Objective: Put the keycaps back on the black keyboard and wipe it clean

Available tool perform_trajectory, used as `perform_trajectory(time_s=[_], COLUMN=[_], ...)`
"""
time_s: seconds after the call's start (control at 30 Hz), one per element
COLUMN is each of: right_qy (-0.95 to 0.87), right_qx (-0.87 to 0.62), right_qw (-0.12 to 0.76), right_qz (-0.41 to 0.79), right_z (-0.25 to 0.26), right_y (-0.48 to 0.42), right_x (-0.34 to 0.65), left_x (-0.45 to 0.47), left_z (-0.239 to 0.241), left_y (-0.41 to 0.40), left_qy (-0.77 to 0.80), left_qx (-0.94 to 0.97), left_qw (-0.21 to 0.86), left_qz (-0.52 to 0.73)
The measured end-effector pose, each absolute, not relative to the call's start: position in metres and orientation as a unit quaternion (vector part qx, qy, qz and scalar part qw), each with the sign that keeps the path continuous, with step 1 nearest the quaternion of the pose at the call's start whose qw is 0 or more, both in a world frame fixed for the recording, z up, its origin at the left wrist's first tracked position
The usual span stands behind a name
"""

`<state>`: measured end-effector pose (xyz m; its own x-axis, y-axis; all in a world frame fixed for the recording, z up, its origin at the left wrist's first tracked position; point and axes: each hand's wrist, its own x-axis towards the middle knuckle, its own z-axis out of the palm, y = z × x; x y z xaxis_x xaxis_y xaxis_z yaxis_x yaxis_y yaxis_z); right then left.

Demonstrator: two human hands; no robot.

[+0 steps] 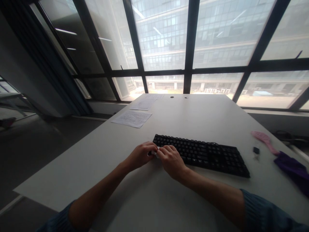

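Note:
A black keyboard (pixel 202 153) lies slightly slanted on the white table. At its left end my left hand (pixel 143 153) and my right hand (pixel 171 160) meet, fingers bent and pressed together. Between their fingertips shows a small crumpled-looking white piece (pixel 155 152), mostly hidden, so its kind is unclear. Both hands pinch it. The fingers of my right hand reach over the front left corner of the keyboard; whether they touch the keys cannot be made out.
Printed sheets of paper (pixel 132 118) lie at the table's (pixel 79 174) left edge. To the right of the keyboard are a pink brush-shaped object (pixel 263 138), a small dark item with a pale strap (pixel 256 150) and a purple cloth (pixel 291 169). Large windows stand beyond the far edge.

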<state>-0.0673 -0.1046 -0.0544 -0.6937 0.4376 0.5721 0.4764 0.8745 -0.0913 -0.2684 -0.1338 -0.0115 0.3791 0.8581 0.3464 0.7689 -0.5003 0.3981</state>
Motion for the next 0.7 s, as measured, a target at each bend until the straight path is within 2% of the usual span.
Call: perform_trajectory(time_s=[0.47,0.7], right_qy=[-0.916,-0.918], right_qx=[-0.243,-0.264], right_qw=[0.318,0.292], right_qz=[-0.033,-0.044], right_z=[-0.050,-0.051], right_y=[-0.106,-0.107], right_x=[-0.065,-0.067], left_x=[-0.269,-0.265], left_z=[-0.016,-0.022], left_y=[-0.132,-0.132], left_qy=[0.477,0.480], left_qx=[0.827,0.829], left_qw=[0.086,0.084], left_qz=[0.286,0.273])
